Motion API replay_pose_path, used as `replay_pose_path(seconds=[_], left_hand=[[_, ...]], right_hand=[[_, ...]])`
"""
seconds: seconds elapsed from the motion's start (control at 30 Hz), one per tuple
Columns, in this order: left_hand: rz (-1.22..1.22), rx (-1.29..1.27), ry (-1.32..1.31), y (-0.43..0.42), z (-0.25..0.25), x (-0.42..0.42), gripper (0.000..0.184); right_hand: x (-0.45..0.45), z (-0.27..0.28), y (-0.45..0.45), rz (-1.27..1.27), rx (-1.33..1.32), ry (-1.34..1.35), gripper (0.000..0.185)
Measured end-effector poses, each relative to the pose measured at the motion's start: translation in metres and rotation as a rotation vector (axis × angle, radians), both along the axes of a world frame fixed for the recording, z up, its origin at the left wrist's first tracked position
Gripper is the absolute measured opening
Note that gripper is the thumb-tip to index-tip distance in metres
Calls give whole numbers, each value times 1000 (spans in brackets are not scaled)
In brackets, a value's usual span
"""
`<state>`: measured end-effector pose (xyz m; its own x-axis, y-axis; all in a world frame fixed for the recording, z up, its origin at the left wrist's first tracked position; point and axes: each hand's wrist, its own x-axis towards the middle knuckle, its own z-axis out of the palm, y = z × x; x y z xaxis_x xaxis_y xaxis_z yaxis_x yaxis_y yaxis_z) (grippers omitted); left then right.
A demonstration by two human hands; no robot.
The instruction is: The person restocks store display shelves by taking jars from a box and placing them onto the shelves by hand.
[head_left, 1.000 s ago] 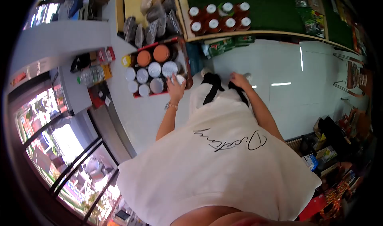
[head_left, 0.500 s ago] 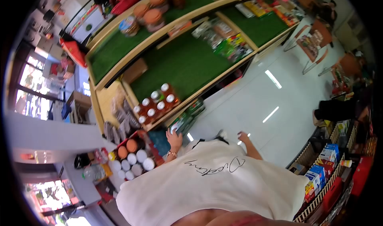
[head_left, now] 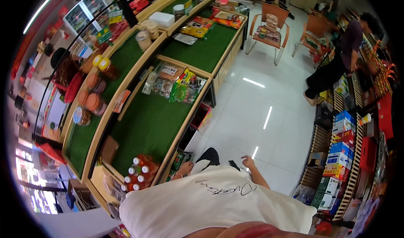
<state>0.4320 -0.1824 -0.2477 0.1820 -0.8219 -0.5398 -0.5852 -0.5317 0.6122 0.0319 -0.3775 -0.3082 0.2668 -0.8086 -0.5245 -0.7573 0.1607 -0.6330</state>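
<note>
Left hand [head_left: 185, 168] (grip? can't tell) hangs near bottles [head_left: 144, 170]; stray elbow could topple them! Right hand's [head_left: 248, 161] grip: apart.

On the green-lined upper ledge [head_left: 121, 53] stand 3 jars with orange lids [head_left: 96, 105], 2 jars with yellow lids [head_left: 108, 69] and, farther along, a white box [head_left: 162, 19]. A glass-doored fridge [head_left: 80, 16] is in the background at upper left. Beyond the tiled floor [head_left: 282, 91], a brown armchair [head_left: 273, 10] bears packets [head_left: 267, 34]. At right, a person [head_left: 352, 46] in black trousers stands by slatted shelving [head_left: 353, 164] with stacked cartons [head_left: 338, 159].
</note>
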Motion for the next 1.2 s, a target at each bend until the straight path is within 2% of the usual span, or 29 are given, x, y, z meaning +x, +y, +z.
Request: replay_pose_path(seconds=[0.07, 0.1, 0.2, 0.27, 0.33, 0.47, 0.5, 0.6, 0.63, 0.67, 0.73, 0.8, 0.87, 0.97, 1.0, 1.07, 1.17, 1.2], left_hand=[[-58, -103, 36, -17, -44, 14, 42], [-88, -103, 46, -26, -51, 20, 42], [-160, -10, 50, -73, -43, 33, 40], [-191, 52, 30, -111, -32, 41, 39], [-203, 79, 9, -154, -23, 54, 38], [-119, 84, -46, -245, -5, 85, 36], [11, -31, -75, -266, -1, 88, 35], [61, -107, 78, -347, -1, 111, 33], [69, -62, 110, -378, 16, 112, 33], [75, -9, 139, -406, 33, 109, 33], [-107, -174, 48, -455, 30, 112, 35], [-232, -179, 73, -507, 16, 112, 37], [-297, -148, 71, -560, 46, 100, 38], [-315, -199, 113, -648, 41, 82, 39], [-329, -186, 86, -670, 40, 78, 40], [-279, -152, 96, -715, 55, 66, 37], [-262, -299, -101, -764, 39, 65, 34], [-107, -191, -52, -776, 40, 63, 34]], right_hand=[[-1, -12, -2, -5, 110, 34, 34], [-2, -6, -8, -36, 152, 10, 34], [-4, 13, -34, -155, 232, 33, 31], [-10, -19, -60, -101, 248, 81, 35], [6, 14, -97, -72, 290, 140, 36], [34, 25, -197, -65, 223, 41, 38], [46, 29, -225, -86, 189, -10, 38], [78, 49, -290, -129, 7, -130, 39], [87, 55, -306, -142, -111, -190, 40], [88, 61, -322, -165, -119, -159, 40], [97, 72, -339, -223, -123, -109, 39], [92, 70, -345, -296, -194, -102, 37], [75, 61, -343, -404, -111, -80, 36], [24, 30, -332, -522, 144, 145, 35], [15, 44, -333, -527, 165, 165, 37], [-1, 64, -351, -545, 259, 229, 40], [-28, 41, -398, -681, 266, 110, 44], [-38, 34, -422, -626, 257, 184, 45]])
